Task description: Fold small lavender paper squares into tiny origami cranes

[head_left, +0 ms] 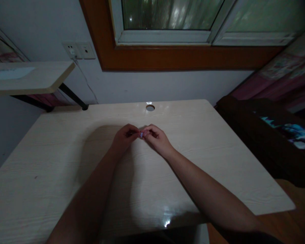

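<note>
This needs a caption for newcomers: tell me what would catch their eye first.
Probably the left hand and right hand, meeting over the pale table around a small purplish item. Next, the brown window frame across the top, and the round hole near the table's far edge.

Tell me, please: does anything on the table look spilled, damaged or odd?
Little stands out. A small dark mark on the left of the table breaks the pale surface; I cannot tell whether it is a stain or a scrap. The round hole near the far edge looks neat, so it is probably intended. No spill shows.
</note>
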`<action>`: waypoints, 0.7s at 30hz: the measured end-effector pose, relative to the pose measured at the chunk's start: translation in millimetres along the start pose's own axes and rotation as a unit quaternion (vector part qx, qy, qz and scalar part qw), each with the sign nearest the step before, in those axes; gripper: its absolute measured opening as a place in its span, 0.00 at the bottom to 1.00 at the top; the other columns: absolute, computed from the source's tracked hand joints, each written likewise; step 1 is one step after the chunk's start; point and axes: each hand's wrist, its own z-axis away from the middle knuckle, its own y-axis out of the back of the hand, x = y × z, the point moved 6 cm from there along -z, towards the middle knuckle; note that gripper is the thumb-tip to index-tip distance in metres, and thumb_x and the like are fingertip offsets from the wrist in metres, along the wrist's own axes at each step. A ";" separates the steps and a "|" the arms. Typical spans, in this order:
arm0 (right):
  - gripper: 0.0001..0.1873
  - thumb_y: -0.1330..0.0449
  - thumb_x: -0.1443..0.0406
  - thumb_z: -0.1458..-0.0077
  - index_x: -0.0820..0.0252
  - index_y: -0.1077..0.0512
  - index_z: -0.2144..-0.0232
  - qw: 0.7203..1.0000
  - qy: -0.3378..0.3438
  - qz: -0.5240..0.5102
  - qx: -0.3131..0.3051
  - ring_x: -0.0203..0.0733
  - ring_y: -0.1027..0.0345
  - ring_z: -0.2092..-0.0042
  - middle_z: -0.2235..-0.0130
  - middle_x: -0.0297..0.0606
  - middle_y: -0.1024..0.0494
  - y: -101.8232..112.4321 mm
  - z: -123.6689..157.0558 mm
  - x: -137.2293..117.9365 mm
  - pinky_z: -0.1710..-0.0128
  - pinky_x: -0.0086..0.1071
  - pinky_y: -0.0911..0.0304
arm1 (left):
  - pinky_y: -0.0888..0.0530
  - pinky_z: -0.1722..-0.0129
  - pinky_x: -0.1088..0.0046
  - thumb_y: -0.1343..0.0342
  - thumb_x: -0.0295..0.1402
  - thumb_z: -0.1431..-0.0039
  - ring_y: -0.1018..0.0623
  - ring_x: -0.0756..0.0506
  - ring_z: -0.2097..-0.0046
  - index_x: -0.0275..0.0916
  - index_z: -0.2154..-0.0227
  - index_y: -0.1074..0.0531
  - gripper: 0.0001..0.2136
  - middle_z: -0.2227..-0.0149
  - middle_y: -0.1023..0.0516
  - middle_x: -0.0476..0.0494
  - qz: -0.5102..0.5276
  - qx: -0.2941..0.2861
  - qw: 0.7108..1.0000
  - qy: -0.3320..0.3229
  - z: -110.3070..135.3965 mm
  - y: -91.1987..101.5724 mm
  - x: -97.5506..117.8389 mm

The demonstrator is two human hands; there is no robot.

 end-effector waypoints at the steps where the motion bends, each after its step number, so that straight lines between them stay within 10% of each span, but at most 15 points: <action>1: 0.09 0.35 0.60 0.43 0.59 0.25 0.64 1.000 -0.001 0.001 0.000 0.41 0.33 0.64 0.65 0.37 0.28 -0.1 0.1 0.0 0.63 0.32 0.37 | 0.26 0.62 0.72 0.36 0.37 0.48 0.24 0.49 0.66 0.38 0.69 0.27 0.09 0.69 0.24 0.48 -0.002 0.001 1.000 -0.001 0.1 0.1 0.0; 21: 0.11 0.33 0.58 0.45 0.59 0.26 0.64 0.999 -0.019 0.032 0.038 0.41 0.32 0.64 0.65 0.37 0.25 6.6 -0.1 14.6 0.63 0.31 0.36 | 0.26 0.58 0.69 0.34 0.37 0.51 0.22 0.47 0.62 0.39 0.63 0.27 0.13 0.64 0.22 0.46 -0.004 0.025 1.000 0.007 -0.9 4.2 -15.2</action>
